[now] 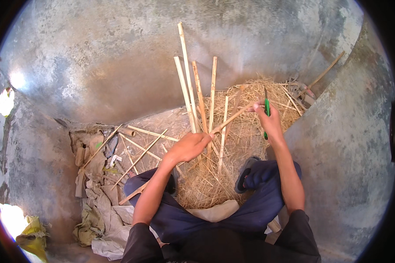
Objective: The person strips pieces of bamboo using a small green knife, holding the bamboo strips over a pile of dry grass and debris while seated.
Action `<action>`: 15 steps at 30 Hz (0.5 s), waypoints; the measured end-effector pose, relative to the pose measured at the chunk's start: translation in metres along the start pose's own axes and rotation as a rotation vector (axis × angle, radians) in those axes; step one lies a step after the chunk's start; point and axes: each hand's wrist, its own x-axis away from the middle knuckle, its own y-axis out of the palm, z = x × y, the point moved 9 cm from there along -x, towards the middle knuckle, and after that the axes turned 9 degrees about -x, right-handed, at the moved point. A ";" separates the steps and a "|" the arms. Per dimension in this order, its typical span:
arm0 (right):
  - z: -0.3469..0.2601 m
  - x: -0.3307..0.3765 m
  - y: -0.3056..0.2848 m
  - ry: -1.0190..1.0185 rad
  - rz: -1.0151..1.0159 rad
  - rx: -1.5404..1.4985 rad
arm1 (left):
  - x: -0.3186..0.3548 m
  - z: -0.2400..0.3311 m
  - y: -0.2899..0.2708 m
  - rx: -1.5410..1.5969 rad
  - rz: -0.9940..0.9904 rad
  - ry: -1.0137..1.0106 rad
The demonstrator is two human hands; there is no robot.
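tan, slender stick (234,119), fingers clamped: left hand (189,147) on it, right hand (272,122) on green knife (267,107)

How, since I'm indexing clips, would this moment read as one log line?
left hand: holds pale strip; right hand: holds green knife, touches strip's end; surroundings: straw below

The left hand (191,147) covers part of its bamboo strip (233,119); whether the wood piece (134,195) left of the forearm (156,188) is joined cannot be told. The green knife (267,107) at the right hand (271,119) has a blade (265,93) too small to judge. Far left of both, the view's rim cuts off a yellow sheet (33,234).
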 end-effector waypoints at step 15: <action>-0.015 0.017 -0.010 -0.092 0.019 0.040 | 0.001 -0.010 0.005 0.013 0.009 0.126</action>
